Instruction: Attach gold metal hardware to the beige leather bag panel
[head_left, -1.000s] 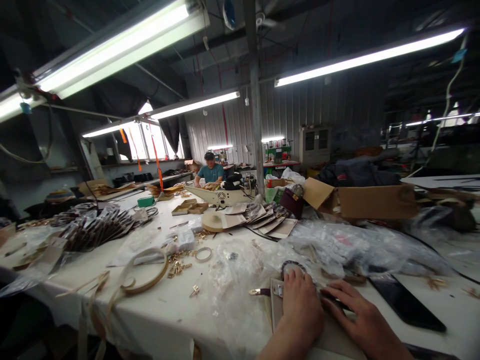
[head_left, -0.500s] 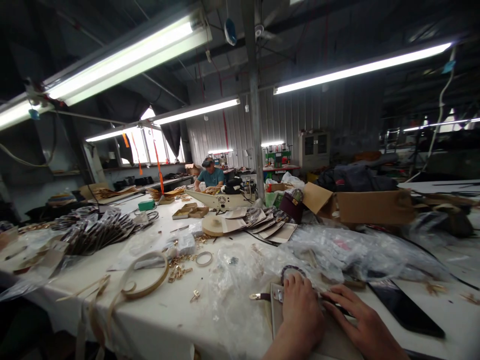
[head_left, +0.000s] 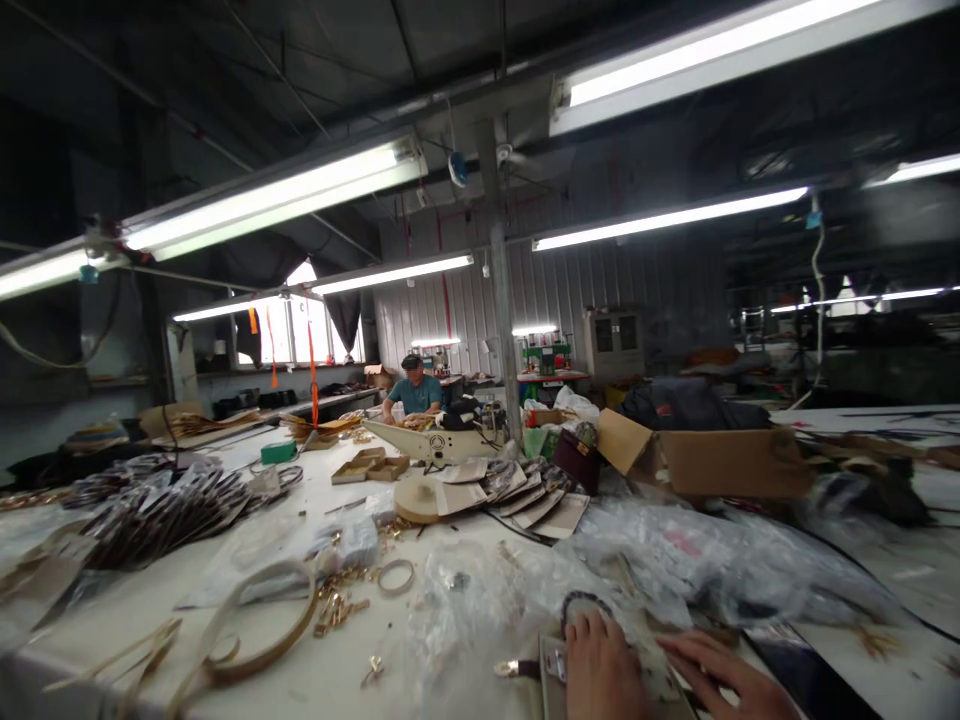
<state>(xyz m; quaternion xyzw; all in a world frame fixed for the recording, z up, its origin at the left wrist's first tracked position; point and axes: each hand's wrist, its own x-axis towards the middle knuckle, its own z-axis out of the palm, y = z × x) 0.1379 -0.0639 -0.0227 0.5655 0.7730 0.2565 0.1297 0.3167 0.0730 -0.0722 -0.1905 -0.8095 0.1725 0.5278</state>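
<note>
— White covers the whole desk (head_left: 315, 680), and it is crowded: clear plastic bags (head_left: 697, 560), a cardboard box (head_left: 720, 460) at the far right, fanned card pieces (head_left: 525, 495), a tan strap coil (head_left: 255, 625) and loose gold fittings (head_left: 337, 605). A co-worker (head_left: 412, 392) sits far off at the other end.

— And the piece under the hands?

— A flat leather panel (head_left: 549, 670) at the bottom edge of the view, lying on the desk just in front of the person, with a metal clasp (head_left: 510, 668) sticking out at its left end. The left hand (head_left: 600, 670) lies palm down on it, fingers together and flat. The right hand (head_left: 720, 672) rests just beside, fingers stretched out and slightly spread toward the left hand. Neither pinches anything that I can make out.

— How would it handle?

— Light, I'd judge, and fairly stiff for leather, since it lies dead flat. It probably bends rather than flops. The surface looks smooth, so it could slide on the desk unless a palm pins it.

— Where to hold?

— By the long edges, thumb over and fingers under. The clasp looks easy to scratch and may swing, so I would avoid lifting by it. The crinkly bags nearby could snag it.
</note>
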